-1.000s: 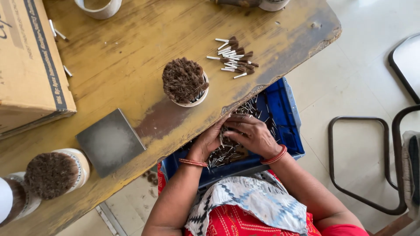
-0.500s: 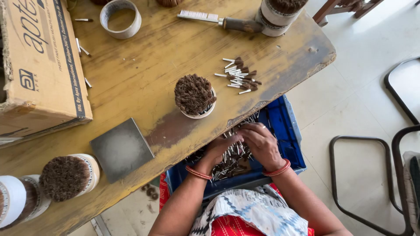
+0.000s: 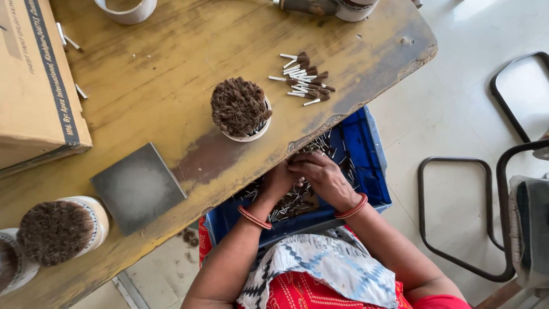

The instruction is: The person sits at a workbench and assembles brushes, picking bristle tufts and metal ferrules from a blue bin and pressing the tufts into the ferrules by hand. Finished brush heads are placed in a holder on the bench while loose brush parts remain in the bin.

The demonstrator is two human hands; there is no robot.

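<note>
Both my hands are down in a blue plastic crate (image 3: 366, 150) on my lap, just under the edge of the worn wooden table (image 3: 171, 68). My left hand (image 3: 279, 181) and my right hand (image 3: 321, 176) are pressed together over a heap of small brown-tipped white sticks (image 3: 291, 201) in the crate. The fingers curl around some of the sticks. On the table above, a white cup packed with brown-tipped sticks (image 3: 240, 109) stands upright. A loose pile of the same sticks (image 3: 306, 80) lies to its right.
A grey square plate (image 3: 137, 186) lies at the table's near edge. Two more filled cups (image 3: 60, 229) stand at the left, a cardboard box (image 3: 34, 80) at the far left, a tape ring (image 3: 126, 8) at the back. Metal chair frames (image 3: 457, 217) stand on the right.
The view has shifted slightly. My hands stay in the crate, drawn closer together over the sticks near the table's edge.
</note>
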